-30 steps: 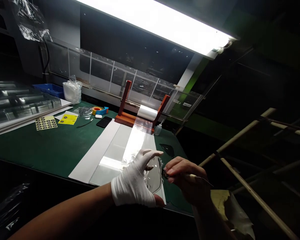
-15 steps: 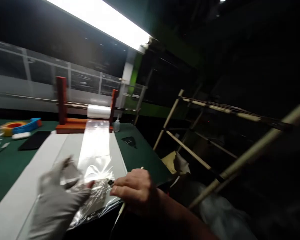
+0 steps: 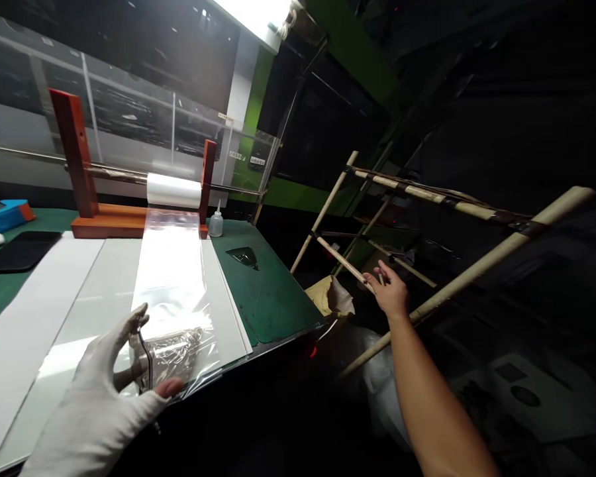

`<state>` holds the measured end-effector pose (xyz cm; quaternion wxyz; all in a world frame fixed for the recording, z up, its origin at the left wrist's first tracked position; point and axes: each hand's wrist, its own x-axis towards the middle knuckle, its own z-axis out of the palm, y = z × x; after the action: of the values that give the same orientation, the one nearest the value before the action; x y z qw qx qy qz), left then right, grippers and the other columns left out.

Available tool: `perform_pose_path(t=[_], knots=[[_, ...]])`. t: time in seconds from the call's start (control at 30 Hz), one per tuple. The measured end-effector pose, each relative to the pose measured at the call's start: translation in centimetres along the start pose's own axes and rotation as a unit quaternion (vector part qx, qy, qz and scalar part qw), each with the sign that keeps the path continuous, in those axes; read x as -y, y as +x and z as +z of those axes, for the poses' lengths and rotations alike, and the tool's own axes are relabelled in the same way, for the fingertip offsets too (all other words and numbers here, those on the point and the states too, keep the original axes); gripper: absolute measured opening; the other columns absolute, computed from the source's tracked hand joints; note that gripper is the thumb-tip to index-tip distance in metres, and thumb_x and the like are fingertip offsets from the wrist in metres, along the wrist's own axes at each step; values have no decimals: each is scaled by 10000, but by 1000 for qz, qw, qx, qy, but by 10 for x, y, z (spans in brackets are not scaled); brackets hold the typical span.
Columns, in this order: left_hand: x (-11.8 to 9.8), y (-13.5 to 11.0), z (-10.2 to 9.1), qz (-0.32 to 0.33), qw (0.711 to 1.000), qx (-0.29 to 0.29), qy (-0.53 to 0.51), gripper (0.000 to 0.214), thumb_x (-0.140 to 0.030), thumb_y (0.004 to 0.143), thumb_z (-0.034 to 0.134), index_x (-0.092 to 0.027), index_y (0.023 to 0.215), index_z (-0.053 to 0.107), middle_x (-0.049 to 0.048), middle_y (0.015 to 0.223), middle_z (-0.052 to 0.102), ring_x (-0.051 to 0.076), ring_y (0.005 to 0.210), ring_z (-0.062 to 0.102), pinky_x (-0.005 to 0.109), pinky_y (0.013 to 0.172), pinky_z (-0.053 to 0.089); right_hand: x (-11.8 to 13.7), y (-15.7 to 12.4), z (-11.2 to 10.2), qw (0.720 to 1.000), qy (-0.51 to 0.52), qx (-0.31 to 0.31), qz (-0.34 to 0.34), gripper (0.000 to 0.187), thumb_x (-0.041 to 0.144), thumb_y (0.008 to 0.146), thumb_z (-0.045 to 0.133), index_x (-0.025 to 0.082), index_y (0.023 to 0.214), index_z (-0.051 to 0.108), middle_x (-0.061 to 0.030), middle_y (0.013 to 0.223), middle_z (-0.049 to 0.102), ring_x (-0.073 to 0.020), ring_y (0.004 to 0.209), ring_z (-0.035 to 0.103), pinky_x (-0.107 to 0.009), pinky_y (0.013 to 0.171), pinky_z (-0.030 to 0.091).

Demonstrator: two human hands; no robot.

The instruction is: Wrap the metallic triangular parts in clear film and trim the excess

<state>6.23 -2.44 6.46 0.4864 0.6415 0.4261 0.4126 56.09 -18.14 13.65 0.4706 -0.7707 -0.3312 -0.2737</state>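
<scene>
My left hand (image 3: 104, 377), in a whitish glove with a bare thumb tip, grips a clear thin pane with a dark rim (image 3: 148, 354) by its edges. Close behind it, crinkled clear film (image 3: 176, 351) lies at the front of the table. From there a film strip (image 3: 171, 265) runs back to a film roll (image 3: 173, 190). My bare right hand (image 3: 391, 291) is stretched far out to the right, beside a bamboo rack (image 3: 345, 260). Its fingers are curled around a thin pale stick-like tool (image 3: 381, 277), mostly hidden; contact with the rack is unclear.
A red-brown wooden stand (image 3: 112, 222) carries the roll. Next to it stands a small dropper bottle (image 3: 216, 222). A glass sheet (image 3: 87, 318) covers white board on the green table (image 3: 278, 285). A dark triangular piece (image 3: 243, 257), a black phone-like slab (image 3: 22, 252) and a blue tape dispenser (image 3: 7, 215) lie around.
My right hand has left the film at the table's front and moved right and outward to the rack. My left hand stays near the film, holding the pane. The view has shifted right.
</scene>
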Motion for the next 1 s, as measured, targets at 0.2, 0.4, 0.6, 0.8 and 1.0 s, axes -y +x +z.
perform_pose_path(t=[0.2, 0.4, 0.6, 0.8, 1.0], knots=[[-3, -3, 8, -57, 996, 51, -52, 1000, -487, 609, 894, -337, 1462, 395, 95, 1506, 444, 337, 1150, 657, 392, 881, 630, -14, -24, 28, 991, -15, 108, 82, 773, 826, 770, 413, 126, 942, 691, -96, 692, 652, -252, 673, 615, -420, 681, 520], [-36, -1, 21, 28, 995, 45, -89, 904, -390, 557, 912, -249, 1357, 517, 125, 1425, 478, 342, 1214, 577, 505, 1046, 503, 119, -100, 73, 912, 161, 374, -39, 526, 621, 925, 489, 191, 1168, 669, -68, 889, 715, -151, 540, 560, -302, 553, 498], [-49, -6, 21, 56, 990, 35, -127, 900, -328, 483, 940, -249, 1296, 561, 94, 1337, 518, 316, 1189, 555, 483, 1025, 491, 254, -142, 47, 801, 253, 358, -408, 600, 742, 886, 506, 199, 1117, 618, -48, 833, 670, -180, 637, 649, -284, 561, 523], [-48, -14, 11, 83, 986, 19, -145, 884, -288, 472, 948, -223, 1272, 578, 91, 1296, 526, 302, 1180, 543, 452, 1049, 456, 283, -145, 45, 790, 194, 294, -501, 1019, 976, 614, 498, 127, 1174, 561, -100, 874, 680, -234, 686, 694, -334, 583, 564], [-51, -14, 11, 51, 983, 26, -175, 894, -274, 462, 950, -242, 1269, 568, 85, 1321, 511, 297, 1166, 552, 443, 1012, 485, 285, -160, 46, 801, 186, 277, -497, 879, 919, 703, 510, 141, 1108, 573, -77, 839, 678, -237, 704, 706, -344, 610, 557]])
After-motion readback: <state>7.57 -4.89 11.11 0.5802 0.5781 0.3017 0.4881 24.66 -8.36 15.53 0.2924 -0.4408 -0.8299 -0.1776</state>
